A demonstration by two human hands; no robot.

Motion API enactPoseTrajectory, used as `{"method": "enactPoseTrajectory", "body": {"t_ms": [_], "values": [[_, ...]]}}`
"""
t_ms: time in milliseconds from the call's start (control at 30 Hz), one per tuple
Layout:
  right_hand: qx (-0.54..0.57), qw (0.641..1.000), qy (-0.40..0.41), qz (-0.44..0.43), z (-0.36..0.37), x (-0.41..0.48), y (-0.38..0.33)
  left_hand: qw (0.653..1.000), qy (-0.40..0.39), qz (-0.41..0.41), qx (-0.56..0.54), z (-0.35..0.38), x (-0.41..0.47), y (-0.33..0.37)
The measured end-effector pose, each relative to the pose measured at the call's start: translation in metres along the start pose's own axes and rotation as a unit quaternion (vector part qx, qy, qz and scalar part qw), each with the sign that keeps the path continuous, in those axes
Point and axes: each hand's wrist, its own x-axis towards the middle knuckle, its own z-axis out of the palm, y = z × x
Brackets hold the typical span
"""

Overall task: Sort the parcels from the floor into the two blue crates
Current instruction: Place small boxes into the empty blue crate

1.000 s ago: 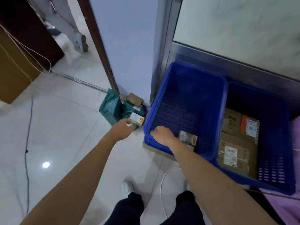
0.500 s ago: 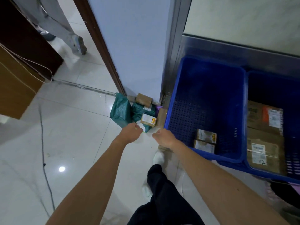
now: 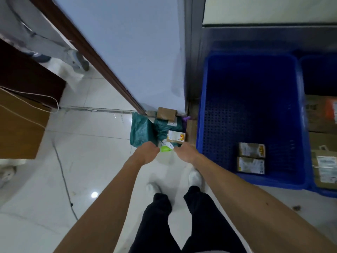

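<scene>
A small white and green parcel (image 3: 166,148) sits between my left hand (image 3: 147,152) and my right hand (image 3: 185,153); both hands grip it from either side. Behind it on the floor lies a pile: two green bags (image 3: 141,133), a white box with a yellow corner (image 3: 176,136) and a brown box (image 3: 166,113) against the door. The left blue crate (image 3: 202,125) holds two small boxes (image 3: 251,157). The right blue crate (image 3: 322,192) holds brown cartons (image 3: 321,114) and is cut off by the frame edge.
A pale door (image 3: 127,52) with a brown frame stands behind the pile. Another person's leg and shoe (image 3: 78,59) are at the upper left. A wooden cabinet (image 3: 20,125) and a floor cable (image 3: 63,179) lie to the left. My feet (image 3: 195,178) stand on white tiles.
My right hand left the left crate's rim and came over to the pile. Both hands now hold the white and green parcel. The view swung left, so the right crate is mostly out of frame.
</scene>
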Motion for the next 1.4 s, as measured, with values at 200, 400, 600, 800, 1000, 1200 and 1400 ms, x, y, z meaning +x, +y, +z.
{"method": "enactPoseTrajectory", "body": {"t_ms": [200,400,600,800,1000,1200,1400], "values": [[0.07,0.996,0.02,0.049,0.009,0.049,0.001,0.999,-0.042,-0.007,0.017,0.001,0.07,-0.009],[0.084,0.989,0.044,0.116,0.053,0.13,0.025,0.997,-0.072,0.009,0.0,0.033,0.172,-0.033],[0.052,0.983,0.058,0.164,0.103,0.23,0.057,0.996,-0.086,0.007,-0.029,0.08,0.281,-0.083],[0.042,0.976,0.08,0.2,0.136,0.339,0.099,0.99,-0.108,-0.004,-0.09,0.126,0.393,-0.119],[0.103,0.962,0.131,0.216,0.158,0.429,0.125,0.988,-0.11,-0.002,-0.112,0.174,0.485,-0.133],[0.219,0.932,0.178,0.226,0.164,0.486,0.14,0.987,-0.131,0.007,-0.09,0.211,0.533,-0.145],[0.268,0.914,0.189,0.236,0.155,0.487,0.143,0.985,-0.131,0.015,-0.11,0.207,0.526,-0.143]]}}
